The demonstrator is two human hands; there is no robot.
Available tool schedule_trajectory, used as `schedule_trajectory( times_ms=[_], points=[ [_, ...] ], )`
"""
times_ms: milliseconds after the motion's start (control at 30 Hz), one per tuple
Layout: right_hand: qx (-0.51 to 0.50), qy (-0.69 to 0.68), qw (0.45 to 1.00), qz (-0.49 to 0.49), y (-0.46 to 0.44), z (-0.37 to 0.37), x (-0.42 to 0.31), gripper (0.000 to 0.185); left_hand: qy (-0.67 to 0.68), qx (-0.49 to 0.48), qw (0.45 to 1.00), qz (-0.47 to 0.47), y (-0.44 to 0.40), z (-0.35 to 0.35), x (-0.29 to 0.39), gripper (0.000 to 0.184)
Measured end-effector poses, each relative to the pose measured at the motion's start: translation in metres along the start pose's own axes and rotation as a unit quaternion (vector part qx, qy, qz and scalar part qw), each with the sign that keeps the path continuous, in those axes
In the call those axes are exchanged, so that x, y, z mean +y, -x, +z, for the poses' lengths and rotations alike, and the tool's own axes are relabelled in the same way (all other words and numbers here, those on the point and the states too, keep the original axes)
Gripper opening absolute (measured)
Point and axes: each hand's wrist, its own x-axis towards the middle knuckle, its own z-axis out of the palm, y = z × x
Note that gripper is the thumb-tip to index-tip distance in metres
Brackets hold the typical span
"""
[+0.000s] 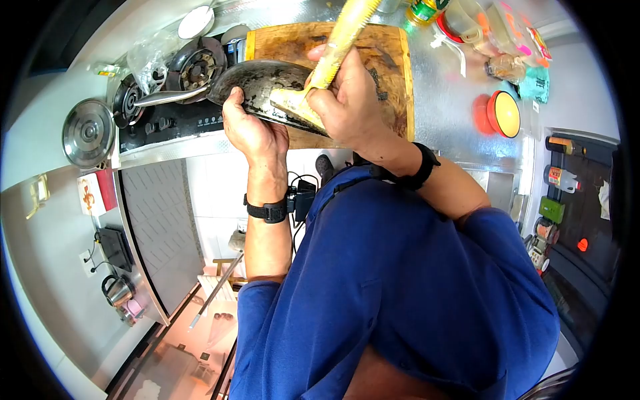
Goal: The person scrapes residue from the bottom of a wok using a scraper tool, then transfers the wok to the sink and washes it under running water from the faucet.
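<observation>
Wok [257, 75]: held tilted over the left part of the cutting board [280, 40], its handle [167, 98] pointing left across the stove [177, 127].
Progress: rubbing or scraping of the dark face appears under way, judging by the tool laid against it; both things are in hand.
Remaining: pale specks and uneven, glossy patches mark the metal, so the surface looks unfinished; whether these are residue, wear or wet shine, I cannot tell.
Yellow tool [341, 50]: slants up and away past the right fist, its broad end against the wok between the two hands; brush or scraper is unclear.
Right hand [351, 100]: fingers clenched round the tool's shaft, thumb alongside, with the broad end just beyond the thumb tip.
Left hand [255, 131]: grasping the wok's near edge, thumb on the dark face, other fingers mostly hidden underneath.
</observation>
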Motion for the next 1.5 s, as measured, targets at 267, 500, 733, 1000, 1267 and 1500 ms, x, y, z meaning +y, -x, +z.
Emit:
schedule_trajectory(
  times_ms=[267,500,733,1000,1267,1500],
  points=[
    [0.039,0.096,0.993,-0.058,-0.010,0.003,-0.003,0.051,-0.006,-0.001,1.000,0.002,0.003,0.001,0.002,0.033],
    [0.038,0.128,0.989,-0.063,-0.012,0.005,-0.003,0.048,-0.001,0.012,1.000,-0.002,0.006,0.004,0.001,0.035],
    [0.086,0.114,0.988,-0.066,-0.003,0.014,-0.005,0.050,-0.026,0.048,0.998,0.038,0.007,0.004,-0.004,0.039],
    [0.076,0.130,0.985,-0.079,-0.005,0.015,-0.004,0.051,-0.040,0.064,0.996,0.056,0.011,0.011,-0.008,0.047],
    [0.039,0.149,0.986,-0.067,-0.004,0.016,-0.008,0.053,-0.038,0.082,0.995,0.049,0.013,0.016,-0.005,0.045],
    [0.031,0.135,0.989,-0.060,-0.006,0.015,-0.010,0.051,-0.035,0.086,0.995,0.047,0.014,0.020,-0.006,0.046]
  ],
)
